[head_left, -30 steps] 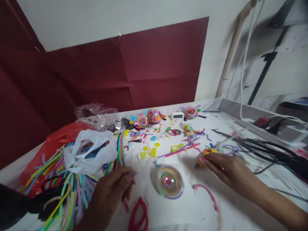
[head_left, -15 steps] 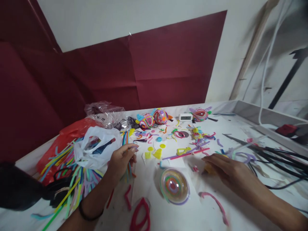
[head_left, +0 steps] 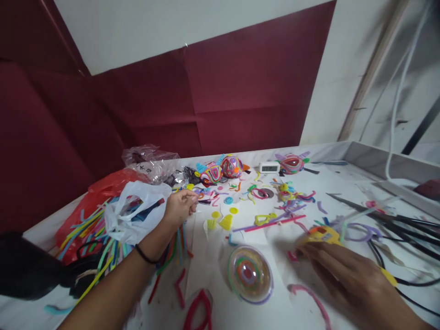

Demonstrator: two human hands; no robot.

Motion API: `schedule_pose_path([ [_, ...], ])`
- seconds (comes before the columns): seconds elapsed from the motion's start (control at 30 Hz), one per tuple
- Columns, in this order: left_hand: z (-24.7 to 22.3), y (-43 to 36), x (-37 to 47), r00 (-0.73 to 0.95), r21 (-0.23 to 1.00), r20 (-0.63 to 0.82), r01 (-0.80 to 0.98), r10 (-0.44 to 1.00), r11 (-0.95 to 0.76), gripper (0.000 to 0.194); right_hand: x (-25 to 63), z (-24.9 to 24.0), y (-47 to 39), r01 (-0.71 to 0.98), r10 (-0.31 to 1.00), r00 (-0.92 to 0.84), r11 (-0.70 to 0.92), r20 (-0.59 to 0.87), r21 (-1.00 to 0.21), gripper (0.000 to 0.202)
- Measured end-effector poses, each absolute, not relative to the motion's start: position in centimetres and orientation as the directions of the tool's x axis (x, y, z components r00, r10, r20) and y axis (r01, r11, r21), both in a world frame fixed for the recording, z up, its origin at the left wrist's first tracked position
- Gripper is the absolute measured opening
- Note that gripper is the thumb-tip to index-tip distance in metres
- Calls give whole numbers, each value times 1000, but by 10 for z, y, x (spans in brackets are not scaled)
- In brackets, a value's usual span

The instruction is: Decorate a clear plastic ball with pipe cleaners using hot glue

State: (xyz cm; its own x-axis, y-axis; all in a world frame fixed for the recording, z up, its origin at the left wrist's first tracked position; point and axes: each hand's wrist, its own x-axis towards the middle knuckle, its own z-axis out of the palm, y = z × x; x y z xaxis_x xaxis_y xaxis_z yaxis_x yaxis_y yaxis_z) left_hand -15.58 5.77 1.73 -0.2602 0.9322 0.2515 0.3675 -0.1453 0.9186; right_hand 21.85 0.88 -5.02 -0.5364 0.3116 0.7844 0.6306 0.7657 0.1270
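Note:
My left hand (head_left: pixel 180 208) is closed above the colored strips left of center; whatever its curled fingers hold is too small to make out. On the right, my right hand (head_left: pixel 343 270) is blurred, its fingers at a yellow object (head_left: pixel 322 234) on the table; whether they grip it is unclear. Between the hands lies a clear dome (head_left: pixel 250 274) with colored rings inside. Yellow cut pieces (head_left: pixel 226 222) and a pink strip (head_left: pixel 285 221) lie beyond the dome. A bent pink strip (head_left: pixel 311 300) is to its right.
Black-handled scissors (head_left: pixel 385 215) and dark cables lie at the right. Decorated balls (head_left: pixel 232 166) and a small white clock (head_left: pixel 269 167) stand at the back. A white bag (head_left: pixel 135 224), a red bag (head_left: pixel 113 183) and many colored strips (head_left: pixel 98 229) fill the left side.
My left hand has moved up and away over the strips, its fingers more curled. My right hand has shifted right and nearer, and the yellow object beside it is more exposed. The view has shifted slightly.

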Motion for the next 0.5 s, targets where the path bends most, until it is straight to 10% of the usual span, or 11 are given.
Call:
schedule_pose_path([
  [0.5, -2, 135, -139, -159, 892, -110, 419, 981, 169, 4, 232, -73, 1, 581, 251, -567, 797, 785, 164, 26],
])
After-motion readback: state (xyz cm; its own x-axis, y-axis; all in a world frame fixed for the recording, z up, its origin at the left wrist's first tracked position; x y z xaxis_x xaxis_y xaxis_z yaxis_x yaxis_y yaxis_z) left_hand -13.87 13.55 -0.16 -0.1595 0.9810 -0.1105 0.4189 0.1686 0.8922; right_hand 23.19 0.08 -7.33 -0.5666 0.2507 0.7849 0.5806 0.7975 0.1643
